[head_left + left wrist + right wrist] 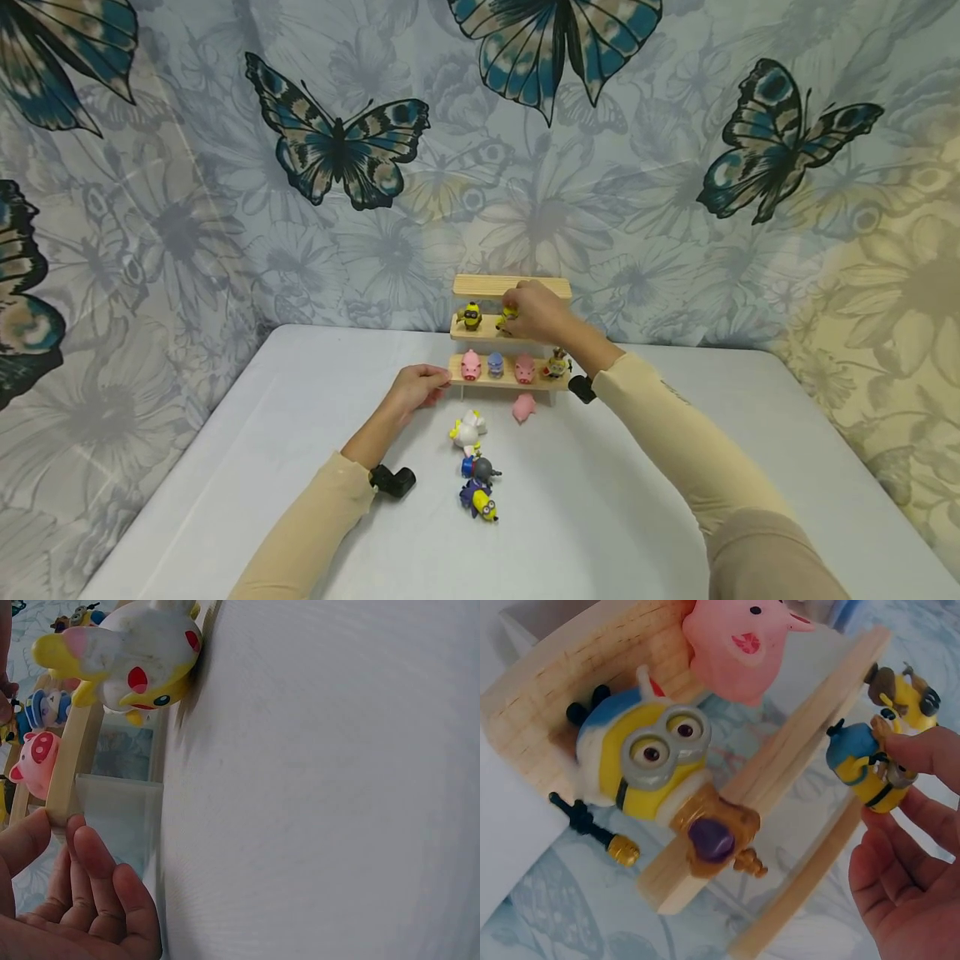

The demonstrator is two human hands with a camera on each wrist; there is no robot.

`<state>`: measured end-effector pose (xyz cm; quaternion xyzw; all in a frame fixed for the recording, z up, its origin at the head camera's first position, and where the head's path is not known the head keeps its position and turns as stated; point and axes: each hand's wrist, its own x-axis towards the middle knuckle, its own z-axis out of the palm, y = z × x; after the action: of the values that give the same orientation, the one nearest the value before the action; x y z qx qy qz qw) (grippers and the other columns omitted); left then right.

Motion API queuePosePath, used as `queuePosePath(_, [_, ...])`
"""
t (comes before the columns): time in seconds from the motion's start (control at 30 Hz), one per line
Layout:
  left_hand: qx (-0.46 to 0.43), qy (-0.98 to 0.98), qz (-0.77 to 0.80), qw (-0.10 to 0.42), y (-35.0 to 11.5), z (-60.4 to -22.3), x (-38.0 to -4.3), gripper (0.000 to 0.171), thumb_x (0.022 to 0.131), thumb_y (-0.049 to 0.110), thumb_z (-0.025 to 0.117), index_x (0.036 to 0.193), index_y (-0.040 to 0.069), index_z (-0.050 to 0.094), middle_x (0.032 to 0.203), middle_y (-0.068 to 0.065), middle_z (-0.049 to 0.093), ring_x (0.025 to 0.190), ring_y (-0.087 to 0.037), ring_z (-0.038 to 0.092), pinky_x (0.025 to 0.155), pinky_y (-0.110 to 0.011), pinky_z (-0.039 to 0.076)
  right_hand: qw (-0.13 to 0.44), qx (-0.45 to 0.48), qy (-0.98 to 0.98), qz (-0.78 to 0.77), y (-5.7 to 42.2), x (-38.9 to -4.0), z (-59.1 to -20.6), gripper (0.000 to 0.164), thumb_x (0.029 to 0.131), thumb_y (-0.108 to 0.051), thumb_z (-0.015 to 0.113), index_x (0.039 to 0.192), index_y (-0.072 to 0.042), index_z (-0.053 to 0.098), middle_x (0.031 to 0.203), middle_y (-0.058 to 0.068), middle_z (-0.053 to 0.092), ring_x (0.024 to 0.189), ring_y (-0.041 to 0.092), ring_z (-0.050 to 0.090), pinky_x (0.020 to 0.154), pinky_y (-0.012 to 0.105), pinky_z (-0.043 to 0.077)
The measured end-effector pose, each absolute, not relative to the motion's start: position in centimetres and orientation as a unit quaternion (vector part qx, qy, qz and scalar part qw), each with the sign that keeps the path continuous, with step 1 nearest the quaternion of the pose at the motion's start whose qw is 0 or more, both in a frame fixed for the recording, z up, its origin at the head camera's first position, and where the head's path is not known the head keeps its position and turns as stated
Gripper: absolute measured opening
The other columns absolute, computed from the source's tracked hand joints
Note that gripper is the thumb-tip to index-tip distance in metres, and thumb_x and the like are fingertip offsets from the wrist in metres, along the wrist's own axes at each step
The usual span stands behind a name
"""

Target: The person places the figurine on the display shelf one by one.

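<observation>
My right hand point(538, 312) pinches a small yellow minion figure point(866, 769) in blue overalls at the middle tier of a wooden display shelf point(512, 287). Another minion figure point(471, 316) stands on that tier, to the left. With thumb and forefinger, my left hand point(417, 390) grips the left end of the lowest tier point(73, 769). Along this tier stand a pink pig point(470, 365), a small blue figure point(496, 365), a second pig point(524, 368) and a crowned minion point(656, 754). Part of the held figure is hidden by fingers in the head view.
On the white table point(600, 500), before the shelf, lie a pink pig point(523, 407), a white-and-yellow figure point(468, 430), a grey-and-blue figure point(481, 469) and a purple-clad minion point(478, 500). A butterfly-print cloth point(540, 200) hangs close behind the shelf.
</observation>
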<state>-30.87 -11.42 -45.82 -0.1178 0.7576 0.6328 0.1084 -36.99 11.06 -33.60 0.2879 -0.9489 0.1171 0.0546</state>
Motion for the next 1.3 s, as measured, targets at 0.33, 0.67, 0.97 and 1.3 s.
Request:
queuePosePath(0.33, [-0.116, 0.757, 0.633, 0.113, -11.6, -45.7, -30.9, 0.027, 0.093, 0.024, 0.066, 0.112, 0.004, 0.067, 0.089, 0.0, 0.07, 0.069, -0.008, 0.057, 0.063, -0.023, 0.047, 0.063, 0.287, -0.949, 0.114, 10.1, -37.0, -34.0, 0.036, 0.087, -0.018, 0.071, 0.118, -0.001, 0.067, 0.113, 0.015, 0.065, 0.106, 0.032, 0.058, 0.092, 0.042, 0.048])
queuePosePath(0.67, [-0.118, 0.759, 0.631, 0.112, -11.6, -45.5, -30.8, 0.027, 0.094, 0.023, 0.065, 0.113, 0.004, 0.066, 0.09, 0.001, 0.07, 0.068, -0.007, 0.056, 0.063, -0.022, 0.047, 0.064, 0.285, -0.948, 0.124, 9.8, -37.1, -34.4, 0.036, 0.088, -0.022, 0.071, 0.119, -0.004, 0.066, 0.116, 0.013, 0.064, 0.109, 0.03, 0.057, 0.092, 0.042, 0.048])
queuePosePath(0.97, [-0.119, 0.759, 0.63, 0.112, -11.5, -45.6, -30.7, 0.027, 0.094, 0.023, 0.065, 0.112, 0.004, 0.067, 0.089, 0.001, 0.07, 0.068, -0.008, 0.057, 0.063, -0.022, 0.047, 0.06, 0.28, -0.95, 0.128, 10.0, -37.0, -34.4, 0.038, 0.089, -0.023, 0.07, 0.121, -0.004, 0.065, 0.118, 0.014, 0.063, 0.109, 0.03, 0.057, 0.092, 0.042, 0.048])
queuePosePath(1.3, [-0.121, 0.76, 0.629, 0.111, -11.4, -45.6, -30.7, 0.026, 0.094, 0.023, 0.065, 0.112, 0.005, 0.067, 0.088, 0.001, 0.07, 0.069, -0.008, 0.057, 0.062, -0.022, 0.047, 0.077, 0.294, -0.928, 0.213, 11.0, -35.1, -33.0, 0.043, 0.093, -0.034, 0.065, 0.123, -0.003, 0.063, 0.116, 0.018, 0.06, 0.107, 0.034, 0.059, 0.087, 0.045, 0.05])
